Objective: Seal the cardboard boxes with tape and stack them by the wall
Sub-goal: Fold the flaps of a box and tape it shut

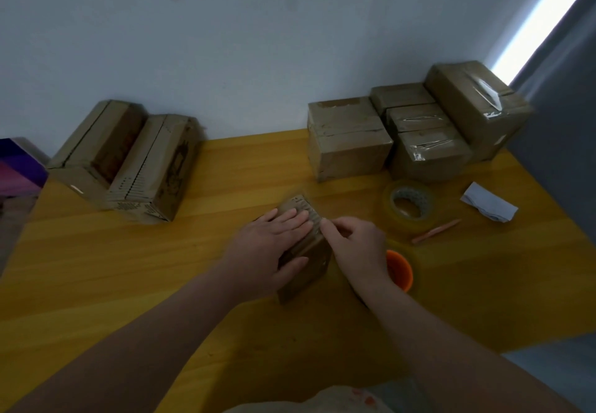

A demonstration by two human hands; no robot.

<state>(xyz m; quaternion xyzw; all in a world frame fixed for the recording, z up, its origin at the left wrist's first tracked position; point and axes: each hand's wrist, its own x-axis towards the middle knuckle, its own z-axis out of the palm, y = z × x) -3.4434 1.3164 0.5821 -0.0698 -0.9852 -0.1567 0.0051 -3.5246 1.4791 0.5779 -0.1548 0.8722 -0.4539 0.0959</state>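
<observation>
Left grip [274, 245] lies flat with straight fingers, pressing the small cardboard box [303, 286] in the middle of the bench [161, 267]; right grip [354, 245], fingers curled, pinches the box's top edge. Taped boxes [419, 122] stand stacked by the wall [290, 41].

Brown boxes [348, 141], yellow table [161, 267], orange cup [401, 272], purple box [19, 167].

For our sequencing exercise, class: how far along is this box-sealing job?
Done: several taped boxes stand stacked by the wall, right. In hand: the left hand presses the middle box while the right hand pinches tape on its top. Left: finishing it, stacking it, and the two left boxes, whose seams look untaped.
</observation>
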